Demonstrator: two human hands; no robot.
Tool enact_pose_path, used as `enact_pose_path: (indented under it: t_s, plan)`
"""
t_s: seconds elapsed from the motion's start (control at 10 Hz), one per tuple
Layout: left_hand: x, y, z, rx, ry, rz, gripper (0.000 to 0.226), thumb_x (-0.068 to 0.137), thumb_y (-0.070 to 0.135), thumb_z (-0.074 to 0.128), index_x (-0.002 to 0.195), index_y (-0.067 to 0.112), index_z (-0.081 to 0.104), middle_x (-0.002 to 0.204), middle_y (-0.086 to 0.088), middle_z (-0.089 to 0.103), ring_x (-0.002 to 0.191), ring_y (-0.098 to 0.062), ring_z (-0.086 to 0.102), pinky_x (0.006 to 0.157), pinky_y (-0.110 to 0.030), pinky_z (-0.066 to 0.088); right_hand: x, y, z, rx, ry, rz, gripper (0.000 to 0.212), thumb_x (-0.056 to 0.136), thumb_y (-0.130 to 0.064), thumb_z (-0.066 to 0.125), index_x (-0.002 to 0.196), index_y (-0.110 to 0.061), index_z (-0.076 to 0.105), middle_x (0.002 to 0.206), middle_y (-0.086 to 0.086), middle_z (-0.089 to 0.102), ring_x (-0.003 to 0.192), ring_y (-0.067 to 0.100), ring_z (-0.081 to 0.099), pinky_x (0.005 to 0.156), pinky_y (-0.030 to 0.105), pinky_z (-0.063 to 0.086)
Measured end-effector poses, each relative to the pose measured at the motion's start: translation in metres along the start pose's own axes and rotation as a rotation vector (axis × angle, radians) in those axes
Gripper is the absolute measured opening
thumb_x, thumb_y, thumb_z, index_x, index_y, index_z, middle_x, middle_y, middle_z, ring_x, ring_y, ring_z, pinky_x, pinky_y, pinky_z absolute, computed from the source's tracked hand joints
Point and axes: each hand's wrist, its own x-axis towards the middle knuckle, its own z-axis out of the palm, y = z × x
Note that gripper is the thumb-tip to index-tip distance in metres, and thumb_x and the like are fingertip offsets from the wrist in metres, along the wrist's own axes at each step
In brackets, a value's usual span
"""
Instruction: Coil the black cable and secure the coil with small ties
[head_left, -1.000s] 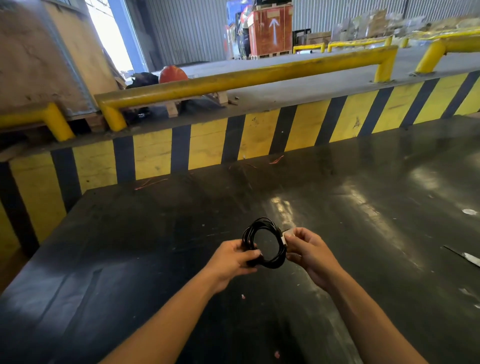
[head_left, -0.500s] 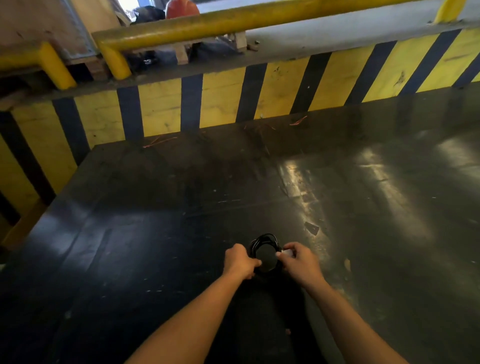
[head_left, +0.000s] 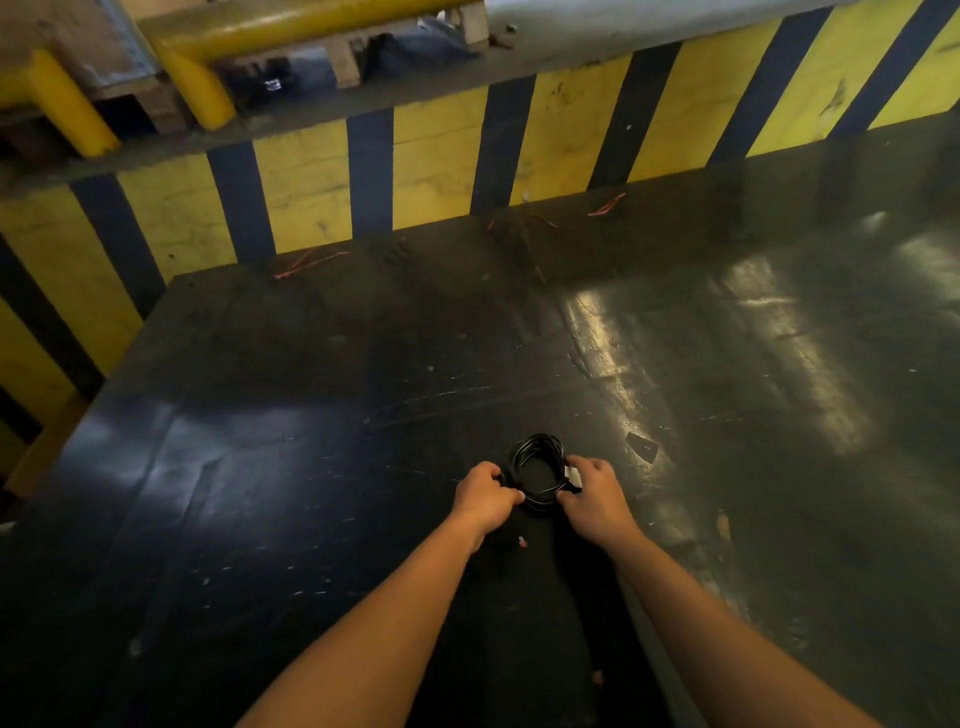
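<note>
The black cable (head_left: 535, 451) is wound into a small round coil, held low over the dark table (head_left: 311, 467). My left hand (head_left: 485, 496) grips the coil's left side with fingers closed. My right hand (head_left: 592, 493) pinches its right side, where a small white piece (head_left: 573, 473) shows between the fingers; I cannot tell whether it is a tie or a plug. The near part of the coil is hidden behind my fingers.
A yellow and black striped wall (head_left: 441, 171) rises behind the table, topped by a yellow rail (head_left: 291, 26). Thin red wire scraps (head_left: 311, 262) lie along the table's far edge. A tiny red bit (head_left: 522, 543) lies beneath my hands, and a dark scrap (head_left: 644, 448) to the right.
The view has tilted down and the wall now fills the top. Both hands have kept hold of the coil and lowered it closer to the table.
</note>
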Motion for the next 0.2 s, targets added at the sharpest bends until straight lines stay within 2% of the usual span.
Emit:
enact_pose_path:
  t_s: [0.1,0.2]
  plan:
    - [-0.005,0.003,-0.006,0.026,-0.024,0.015,0.057,0.085,0.016,0.067,0.136,0.011,0.041,0.127,-0.01,0.056,0.11,-0.019,0.055,0.091,-0.03,0.046,-0.007,-0.005,-0.007,-0.015,-0.038,0.035,0.064,0.084,-0.015,0.061,0.142,-0.012,0.032,0.146,0.017,0.031,0.128,0.032,0.043,0.105,0.034,0.035]
    - [-0.02,-0.001,-0.008,0.1,-0.037,0.08,0.049,0.088,0.01,0.059,0.134,0.012,0.042,0.122,-0.004,0.056,0.1,-0.013,0.054,0.088,-0.029,0.048,-0.016,-0.027,-0.029,0.077,0.024,-0.01,0.069,0.085,-0.023,0.063,0.144,-0.015,0.027,0.149,0.016,0.03,0.126,0.029,0.044,0.101,0.033,0.036]
